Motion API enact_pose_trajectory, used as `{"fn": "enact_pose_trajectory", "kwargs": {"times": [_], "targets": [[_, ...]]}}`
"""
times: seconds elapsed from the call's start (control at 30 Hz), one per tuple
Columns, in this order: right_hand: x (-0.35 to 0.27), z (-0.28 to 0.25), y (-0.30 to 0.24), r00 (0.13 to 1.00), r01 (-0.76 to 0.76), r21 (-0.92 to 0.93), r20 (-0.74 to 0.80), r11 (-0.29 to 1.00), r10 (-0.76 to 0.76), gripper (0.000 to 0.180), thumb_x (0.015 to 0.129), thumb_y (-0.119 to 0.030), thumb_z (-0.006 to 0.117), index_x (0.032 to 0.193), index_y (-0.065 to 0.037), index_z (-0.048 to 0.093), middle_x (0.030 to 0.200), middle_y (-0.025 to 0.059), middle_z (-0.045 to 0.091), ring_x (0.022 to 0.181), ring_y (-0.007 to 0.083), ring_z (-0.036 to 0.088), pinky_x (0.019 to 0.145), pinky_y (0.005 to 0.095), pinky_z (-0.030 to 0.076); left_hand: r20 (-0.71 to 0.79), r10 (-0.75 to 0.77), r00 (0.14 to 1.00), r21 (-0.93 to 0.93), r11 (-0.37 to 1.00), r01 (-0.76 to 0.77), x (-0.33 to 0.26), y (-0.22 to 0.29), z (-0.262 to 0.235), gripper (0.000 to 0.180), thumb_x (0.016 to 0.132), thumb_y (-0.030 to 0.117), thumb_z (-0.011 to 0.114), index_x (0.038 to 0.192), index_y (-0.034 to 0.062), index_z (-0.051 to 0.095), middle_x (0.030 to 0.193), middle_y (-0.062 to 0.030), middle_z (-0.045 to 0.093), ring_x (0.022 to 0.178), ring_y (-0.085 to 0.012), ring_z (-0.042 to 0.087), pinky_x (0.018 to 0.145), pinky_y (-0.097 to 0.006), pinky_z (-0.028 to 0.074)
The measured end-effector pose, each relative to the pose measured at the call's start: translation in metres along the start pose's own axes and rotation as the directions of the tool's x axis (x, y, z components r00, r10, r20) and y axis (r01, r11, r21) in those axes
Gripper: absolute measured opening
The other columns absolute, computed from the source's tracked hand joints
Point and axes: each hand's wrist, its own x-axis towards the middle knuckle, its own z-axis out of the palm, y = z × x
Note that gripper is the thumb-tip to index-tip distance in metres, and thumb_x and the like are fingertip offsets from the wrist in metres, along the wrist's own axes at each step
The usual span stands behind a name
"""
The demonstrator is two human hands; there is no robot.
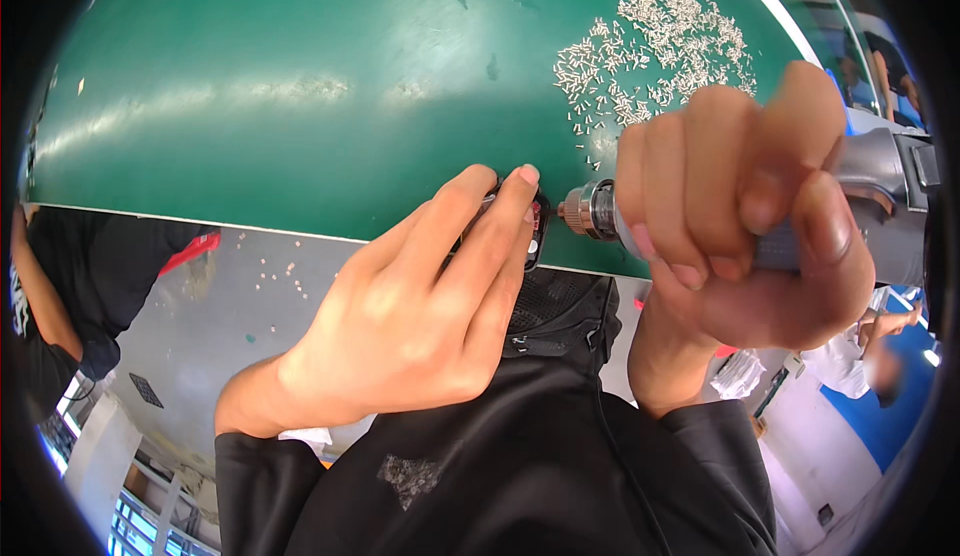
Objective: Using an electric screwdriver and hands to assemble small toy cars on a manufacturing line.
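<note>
My left hand [420, 291] is closed over a small black-edged device [541, 231] at the table's near edge. Its fingers cover most of the device, and a bit of red and white shows on the exposed side. In my right hand [735, 216] is a grey power screwdriver [875, 186], held sideways with the fingers wrapped round its body. The metal chuck [592, 210] points left, and its tip is right beside the device; whether they touch I cannot tell. Beyond the screwdriver, many small silver screws [690, 31] lie scattered on the green table [300, 146].
The table's near edge [300, 234] runs just in front of my body. A black bag [565, 316] is below it by my lap. At the left is a person in dark clothes [110, 266]; another person in white [845, 361] is at the lower right. Small bits [280, 276] dot the floor.
</note>
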Motion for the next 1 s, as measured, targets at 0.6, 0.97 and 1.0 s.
{"fn": "enact_pose_trajectory", "kwargs": {"times": [0.6, 0.97, 1.0], "targets": [[-0.077, -0.049, -0.013, 0.858, 0.4, 0.166, -0.413, 0.902, -0.305, 0.026, 0.09, -0.023, 0.049, 0.106, -0.003, 0.045, 0.05, -0.0033, 0.035, 0.039, 0.0076, 0.034, 0.044, 0.0252, 0.034, -0.054, -0.402, 0.914, 0.236, 0.884, 0.403, -0.016, -0.042, -0.048, 0.043, 0.074, -0.009, 0.063, 0.116, -0.0011, 0.058, 0.116, -0.0183, 0.061, 0.105, -0.0367, 0.058, 0.089, -0.041, 0.047], [-0.14, -0.065, 0.006, 0.674, 0.547, 0.336, -0.719, 0.766, -0.166, 0.015, 0.091, -0.019, 0.046, 0.096, -0.005, 0.044, 0.052, -0.001, 0.037, 0.042, 0.0101, 0.036, 0.046, 0.0278, 0.036, -0.089, -0.119, 0.989, 0.097, 0.987, 0.127, 0.092, -0.053, 0.0, 0.023, 0.075, -0.006, 0.067, 0.097, 0.0002, 0.066, 0.101, -0.0113, 0.065, 0.091, -0.0283, 0.063, 0.077, -0.035, 0.051], [-0.141, -0.066, 0.006, 0.699, 0.545, 0.349, -0.692, 0.762, -0.183, 0.015, 0.091, -0.019, 0.046, 0.097, -0.005, 0.043, 0.052, -0.0008, 0.037, 0.042, 0.0105, 0.036, 0.046, 0.028, 0.036, -0.056, -0.103, 0.993, 0.092, 0.99, 0.108, 0.1, -0.053, 0.005, 0.021, 0.075, -0.005, 0.068, 0.094, -0.0002, 0.066, 0.099, -0.0105, 0.065, 0.088, -0.0272, 0.063, 0.075, -0.035, 0.051]]}}
